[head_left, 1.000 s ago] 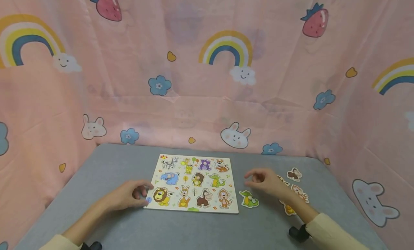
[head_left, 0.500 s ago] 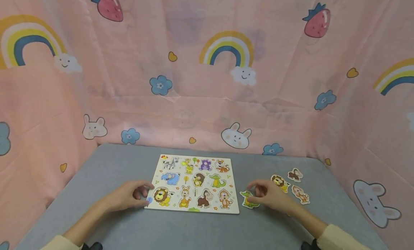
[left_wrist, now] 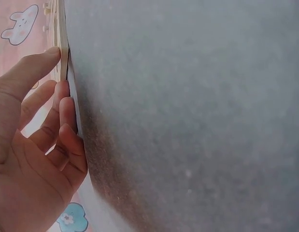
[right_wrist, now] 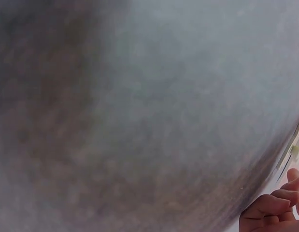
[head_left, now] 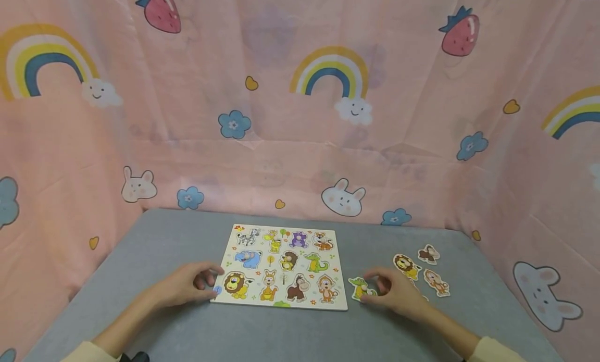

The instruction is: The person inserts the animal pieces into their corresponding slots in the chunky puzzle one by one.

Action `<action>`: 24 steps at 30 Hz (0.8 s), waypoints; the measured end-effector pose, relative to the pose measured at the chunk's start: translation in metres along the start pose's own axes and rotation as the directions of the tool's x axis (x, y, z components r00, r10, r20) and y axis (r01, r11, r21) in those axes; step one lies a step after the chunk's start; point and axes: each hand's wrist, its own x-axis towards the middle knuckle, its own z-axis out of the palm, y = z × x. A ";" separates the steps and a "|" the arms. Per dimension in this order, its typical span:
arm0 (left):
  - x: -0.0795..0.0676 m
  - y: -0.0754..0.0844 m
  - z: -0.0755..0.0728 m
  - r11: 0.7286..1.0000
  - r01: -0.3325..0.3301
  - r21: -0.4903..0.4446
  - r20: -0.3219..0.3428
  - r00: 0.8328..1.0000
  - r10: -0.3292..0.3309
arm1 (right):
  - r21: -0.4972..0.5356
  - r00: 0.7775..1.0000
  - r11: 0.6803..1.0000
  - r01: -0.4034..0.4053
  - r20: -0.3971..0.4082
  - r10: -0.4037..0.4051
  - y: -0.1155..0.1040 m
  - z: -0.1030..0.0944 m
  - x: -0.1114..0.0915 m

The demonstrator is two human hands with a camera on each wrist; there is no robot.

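A white wooden animal puzzle board [head_left: 300, 268] lies on the table, with printed animals across it. My left hand [head_left: 187, 284] holds its lower left edge; in the left wrist view, the thumb [left_wrist: 40, 63] touches the board's edge [left_wrist: 64, 43] and the other fingers are bent beside it. Just right of the board, my right hand [head_left: 398, 291] pinches a green crocodile puzzle piece [head_left: 358, 289] between thumb and forefinger. In the right wrist view only bent fingers [right_wrist: 272, 205] show at the lower right corner, and the piece is not visible there.
Loose pieces lie at the right: a lion [head_left: 407, 266], a gorilla [head_left: 428, 254] and a monkey [head_left: 436, 283]. Another is mostly hidden behind the right hand. The grey table [head_left: 262, 333] meets a pink patterned curtain [head_left: 281, 159] at the back and sides.
My right hand has come down toward me from above the crocodile piece and closed its thumb and forefinger on it. The lion piece came into view. The left hand stays at the board.
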 end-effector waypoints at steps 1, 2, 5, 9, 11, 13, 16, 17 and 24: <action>0.000 0.000 0.000 1.000 -0.001 -0.002 -0.001 1.000 0.001 | -0.005 1.000 1.000 -0.016 0.000 0.016 0.000 0.000 0.000; 0.000 0.000 0.000 1.000 -0.004 -0.003 -0.003 1.000 0.004 | -0.013 1.000 0.999 -0.030 0.000 0.030 -0.001 0.000 -0.001; 0.000 -0.001 0.000 1.000 -0.007 -0.008 -0.005 1.000 0.007 | -0.026 0.999 0.998 -0.050 -0.004 0.050 -0.002 0.001 -0.001; 0.000 -0.001 0.000 1.000 -0.005 -0.009 -0.007 1.000 0.005 | -0.031 1.000 0.999 -0.021 -0.002 0.021 -0.001 0.004 0.001; 0.001 -0.001 0.001 1.000 -0.006 -0.004 -0.008 1.000 0.005 | -0.034 1.000 0.999 -0.008 0.003 0.008 0.000 0.004 0.003; 0.001 -0.001 0.001 1.000 -0.006 0.003 -0.009 1.000 0.006 | -0.039 1.000 0.999 -0.003 0.015 0.004 0.001 0.004 0.005; 0.000 -0.001 0.001 1.000 -0.008 0.004 -0.007 1.000 0.008 | -0.035 0.999 0.999 -0.017 0.033 0.018 0.002 0.003 0.007; 0.001 -0.001 0.001 1.000 -0.008 0.003 -0.007 1.000 0.008 | -0.033 0.999 0.999 -0.023 0.040 0.024 0.002 0.003 0.008; 0.001 -0.002 0.001 1.000 0.005 0.002 -0.015 1.000 -0.005 | -0.044 0.997 0.998 -0.042 0.059 0.045 0.001 0.002 0.012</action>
